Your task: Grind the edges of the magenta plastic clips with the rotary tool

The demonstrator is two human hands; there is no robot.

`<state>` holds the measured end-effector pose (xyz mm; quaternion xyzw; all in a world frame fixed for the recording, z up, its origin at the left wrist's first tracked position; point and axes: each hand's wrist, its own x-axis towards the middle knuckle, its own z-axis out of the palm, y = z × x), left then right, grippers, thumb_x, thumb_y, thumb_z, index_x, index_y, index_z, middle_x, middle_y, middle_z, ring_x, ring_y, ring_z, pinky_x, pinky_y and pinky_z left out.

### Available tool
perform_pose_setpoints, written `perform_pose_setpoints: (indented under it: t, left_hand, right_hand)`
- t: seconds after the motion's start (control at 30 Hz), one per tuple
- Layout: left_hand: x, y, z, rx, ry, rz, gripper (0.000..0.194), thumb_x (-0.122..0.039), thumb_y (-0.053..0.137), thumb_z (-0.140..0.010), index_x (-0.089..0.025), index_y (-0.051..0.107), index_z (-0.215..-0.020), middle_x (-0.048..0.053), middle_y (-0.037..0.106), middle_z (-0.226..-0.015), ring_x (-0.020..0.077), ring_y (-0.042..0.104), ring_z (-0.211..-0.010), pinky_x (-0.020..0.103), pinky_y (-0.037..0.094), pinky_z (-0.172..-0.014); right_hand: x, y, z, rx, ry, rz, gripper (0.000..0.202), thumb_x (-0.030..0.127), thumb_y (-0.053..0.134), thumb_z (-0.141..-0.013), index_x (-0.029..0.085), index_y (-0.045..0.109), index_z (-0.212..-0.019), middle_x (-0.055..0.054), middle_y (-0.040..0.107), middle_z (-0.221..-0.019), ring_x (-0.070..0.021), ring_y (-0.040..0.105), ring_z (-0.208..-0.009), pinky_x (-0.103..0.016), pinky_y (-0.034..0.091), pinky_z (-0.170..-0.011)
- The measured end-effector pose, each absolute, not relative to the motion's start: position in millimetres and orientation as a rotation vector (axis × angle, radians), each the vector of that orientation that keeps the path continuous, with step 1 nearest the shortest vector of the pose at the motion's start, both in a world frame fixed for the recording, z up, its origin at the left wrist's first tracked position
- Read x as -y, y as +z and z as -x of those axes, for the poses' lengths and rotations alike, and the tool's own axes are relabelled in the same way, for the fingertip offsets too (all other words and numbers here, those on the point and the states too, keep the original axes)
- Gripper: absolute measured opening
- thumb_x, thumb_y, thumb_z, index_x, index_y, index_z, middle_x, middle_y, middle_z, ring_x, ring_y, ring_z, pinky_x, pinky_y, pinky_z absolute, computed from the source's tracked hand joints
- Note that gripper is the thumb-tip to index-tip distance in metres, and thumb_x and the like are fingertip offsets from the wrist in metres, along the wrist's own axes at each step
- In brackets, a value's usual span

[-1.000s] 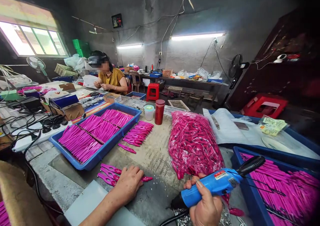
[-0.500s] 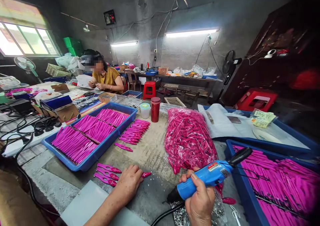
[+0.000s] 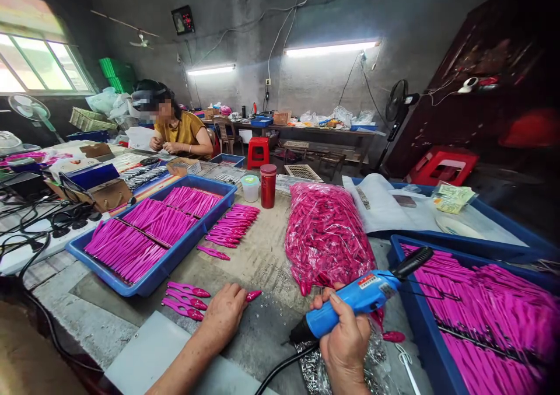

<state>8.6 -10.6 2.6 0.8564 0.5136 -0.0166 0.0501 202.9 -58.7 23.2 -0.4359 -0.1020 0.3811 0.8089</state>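
Observation:
My left hand rests on the worktop with its fingers curled over a pink plier-shaped piece. Only the glossy dark pink tip of that piece sticks out; the rest is hidden. Similar pink pieces lie in a short row just left of this hand. My right hand grips a blue electric screwdriver, tilted with its black nose down to the left and its cord running toward me. The nose is above the worktop, apart from my left hand. Small metal rings are scattered between the hands.
Blue trays of pink pieces stand left and right. A stuffed plastic bag lies behind the screwdriver, and a bag of metal parts below it. A red canister stands farther back. Another person sits across the table.
The whole view has shifted slightly, so things appear a little higher and farther left. Both hands keep their holds, with little change relative to the table.

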Motion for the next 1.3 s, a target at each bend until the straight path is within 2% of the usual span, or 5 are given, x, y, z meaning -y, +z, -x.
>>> perform_pose_setpoints:
  t: [0.57, 0.9, 1.3]
  left_hand:
    - [33, 5, -15, -1.530, -0.105, -2.565, 0.025, -0.023, 0.034, -0.090, -0.022, 0.058, -0.082, 0.004, 0.061, -0.089, 0.0172, 0.058, -0.085, 0.027, 0.045, -0.072]
    - [34, -9, -14, -1.483, 0.154, -2.591, 0.020, -0.018, 0.043, -0.085, -0.020, 0.058, -0.072, 0.002, 0.060, -0.079, 0.0158, 0.057, -0.076, 0.025, 0.042, -0.066]
    - [32, 2, -20, -1.558, 0.014, -2.479, 0.019, -0.018, 0.046, -0.086, -0.019, 0.061, -0.073, 0.002, 0.061, -0.082, 0.0159, 0.057, -0.080, 0.024, 0.040, -0.068]
  right_hand:
    - [58, 23, -203, 0.219, 0.814, 0.903, 0.036, 0.031, 0.069, -0.057, 0.018, 0.049, -0.084, 0.005, 0.054, -0.057, -0.0123, 0.052, -0.047, -0.025, 0.042, -0.047]
    - [56, 22, -203, 0.205, 0.812, 0.917, 0.037, 0.032, 0.069, -0.055, 0.018, 0.048, -0.083, 0.005, 0.053, -0.056, -0.0129, 0.052, -0.045, -0.026, 0.042, -0.046]
    - [57, 22, -203, 0.208, 0.812, 0.918, 0.037, 0.032, 0.069, -0.055, 0.019, 0.049, -0.084, 0.005, 0.054, -0.056, -0.0131, 0.051, -0.046, -0.026, 0.042, -0.047]
